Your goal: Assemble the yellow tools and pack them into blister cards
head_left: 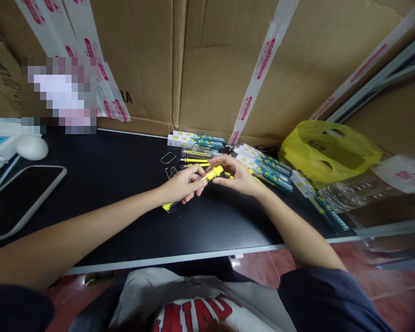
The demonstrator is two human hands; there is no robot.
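My left hand point(186, 183) is closed round a clear tube with yellow ends point(212, 174), which slants from lower left to upper right above the black table point(207, 230). Curved over the tube's upper yellow end is my right hand point(237, 177), thumb and fingers apart; any contact with that end is too fine to tell. Behind the hands lie yellow rods point(195, 160), and bent metal wire hooks point(168, 157) rest to their left. Slim printed boxes point(195, 139) are stacked at the back, with several more boxes point(269, 168) behind my right hand.
A phone point(24, 198) and a white rounded device point(32, 146) are at the left. On the right are a yellow plastic bag point(318, 157), a clear bottle point(352, 189) and another slim box point(320, 203). Large cardboard point(221, 69) stands behind the table.
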